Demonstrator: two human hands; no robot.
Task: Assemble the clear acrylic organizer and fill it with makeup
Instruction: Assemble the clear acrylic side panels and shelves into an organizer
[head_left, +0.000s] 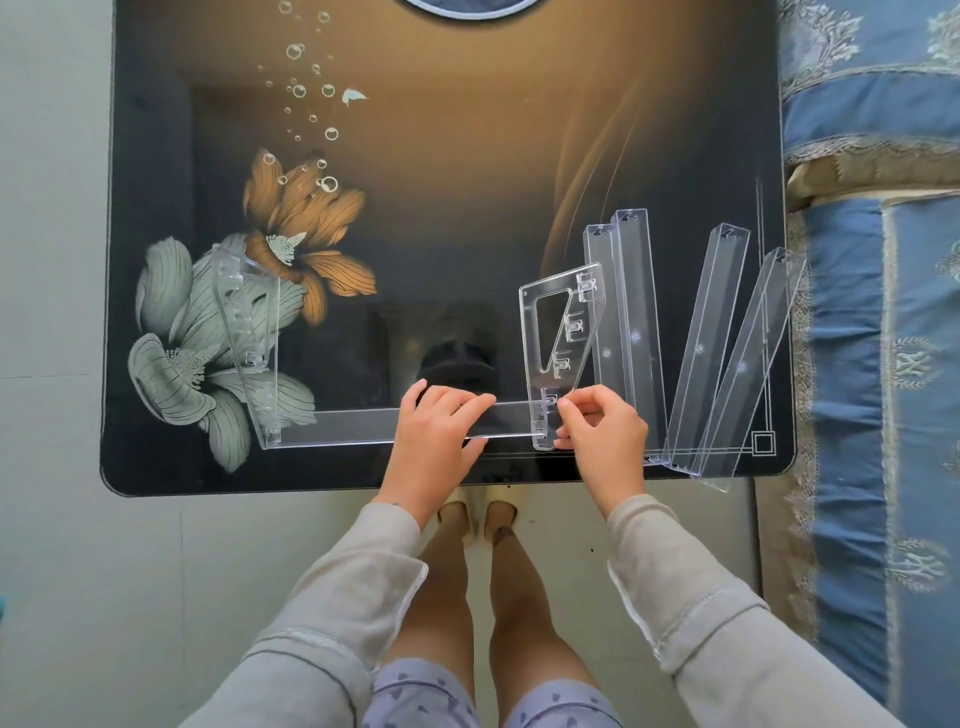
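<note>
A long clear acrylic tray (343, 427) lies along the table's near edge. Its left end sits in an upright clear side panel (248, 332). My left hand (434, 434) presses down on the tray's right half. A second clear side panel (563, 338) with a triangular cut-out stands at the tray's right end. My right hand (602, 431) pinches that panel's lower edge where it meets the tray. No makeup is in view.
Several loose clear trays (631, 332) (709, 343) (748, 364) lie at the right of the glass table (415, 156), one overhanging its corner. A blue patterned bed cover (878, 312) borders the table's right side. Pale floor tiles lie left and below.
</note>
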